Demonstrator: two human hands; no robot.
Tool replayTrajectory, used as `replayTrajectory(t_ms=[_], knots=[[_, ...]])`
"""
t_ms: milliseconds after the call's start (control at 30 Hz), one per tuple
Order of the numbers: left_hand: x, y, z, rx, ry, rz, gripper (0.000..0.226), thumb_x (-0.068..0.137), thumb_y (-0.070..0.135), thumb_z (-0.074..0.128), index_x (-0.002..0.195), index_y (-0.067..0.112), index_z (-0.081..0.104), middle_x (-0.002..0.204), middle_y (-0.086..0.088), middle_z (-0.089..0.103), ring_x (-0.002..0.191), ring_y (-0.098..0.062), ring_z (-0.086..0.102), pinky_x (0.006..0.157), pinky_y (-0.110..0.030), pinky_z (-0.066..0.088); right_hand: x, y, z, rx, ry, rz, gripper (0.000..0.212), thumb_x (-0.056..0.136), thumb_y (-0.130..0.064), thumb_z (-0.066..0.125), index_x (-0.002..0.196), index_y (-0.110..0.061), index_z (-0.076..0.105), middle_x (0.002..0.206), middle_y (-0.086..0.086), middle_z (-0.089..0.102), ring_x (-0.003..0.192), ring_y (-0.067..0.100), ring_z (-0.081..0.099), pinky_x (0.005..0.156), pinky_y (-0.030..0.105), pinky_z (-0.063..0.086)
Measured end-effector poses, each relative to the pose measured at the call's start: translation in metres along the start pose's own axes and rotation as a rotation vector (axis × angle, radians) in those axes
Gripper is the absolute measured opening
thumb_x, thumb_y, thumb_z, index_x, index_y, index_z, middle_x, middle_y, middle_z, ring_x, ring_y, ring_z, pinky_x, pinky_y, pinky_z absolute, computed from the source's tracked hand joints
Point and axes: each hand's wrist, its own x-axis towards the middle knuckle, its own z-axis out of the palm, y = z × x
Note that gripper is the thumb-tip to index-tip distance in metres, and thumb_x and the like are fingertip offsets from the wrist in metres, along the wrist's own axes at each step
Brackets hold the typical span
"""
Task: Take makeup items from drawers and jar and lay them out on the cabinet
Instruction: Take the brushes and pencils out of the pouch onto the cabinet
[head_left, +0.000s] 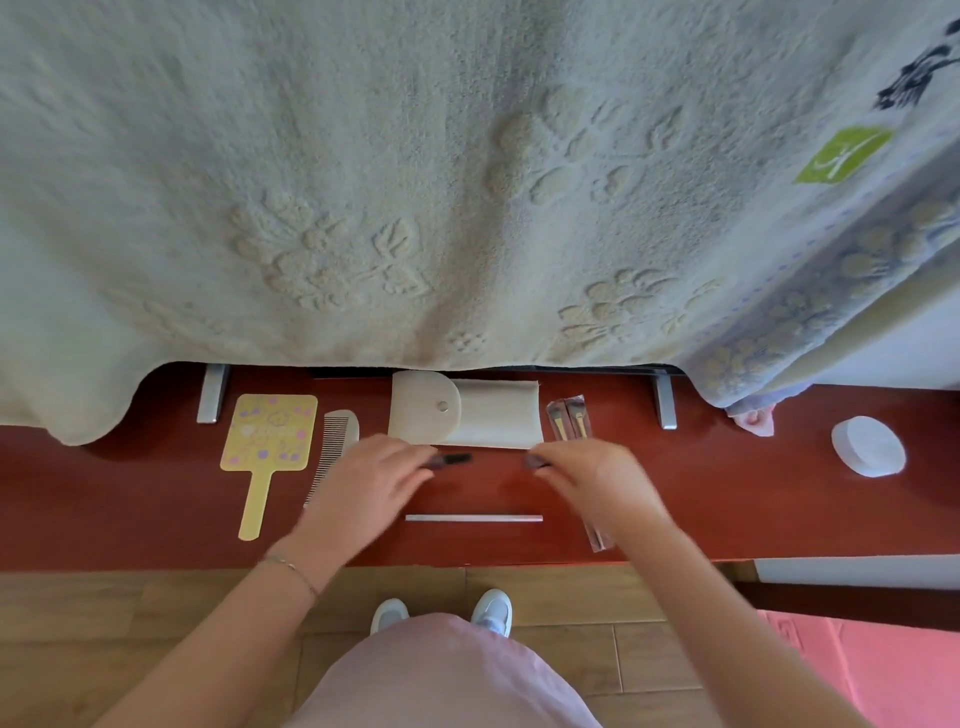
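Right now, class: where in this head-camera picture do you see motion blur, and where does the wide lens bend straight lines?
Head view: both the left hand and right hand are smeared by motion, so the dark items they pinch look soft; the comb and yellow mirror stay sharp; the cabinet edge bows.

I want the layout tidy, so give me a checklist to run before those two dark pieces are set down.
1. Left hand pinches a dark piece: ok.
2. Right hand pinches another dark piece: ok.
3. What the pieces are: cannot tell, blurred.
4. Bare cabinet between pouch and handle: ok.
5. Mirror, comb and brushes lie apart from that spot: ok.
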Motion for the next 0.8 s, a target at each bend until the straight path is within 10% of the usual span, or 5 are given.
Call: replayTrajectory(t_ms=[100,333,800], knots=[[-0.008,-0.033,-0.017,0.014,-0.043,-0.084,0.052,0.093,0.051,0.032,0.098,0.015,0.07,0.081,0.005,0.065,0.074,-0.016,0.06,0.067,-0.022,0.041,-0.008,0.032,-0.028,0.041,0.039,0.217,0.028,0.088,-0.029,0.059,0.115,-0.027,0.063,0.096,-0.005,0.07,0.089,0.015,0.063,0.067,0.02,0.037],[0.012,-0.015,0.012,0.047,-0.101,-0.008,0.028,0.068,0.019,0.081,0.094,0.015,0.074,0.08,0.001,0.061,0.071,-0.019,0.054,0.062,-0.034,0.048,0.018,0.015,0.014,-0.085,-0.065,0.107,0.02,0.084,-0.03,0.064,0.103,-0.023,0.064,0.095,-0.001,0.064,0.092,0.023,0.057,0.074,0.034,0.044],[0.015,-0.014,0.052,0.097,-0.155,-0.067,0.031,0.062,0.018,0.084,0.092,0.017,0.074,0.077,0.002,0.061,0.073,-0.021,0.058,0.06,-0.032,0.048,0.009,0.013,0.061,-0.122,0.139,0.038,0.024,0.066,-0.024,0.081,0.088,-0.022,0.071,0.084,-0.005,0.064,0.083,0.02,0.059,0.073,0.033,0.048]])
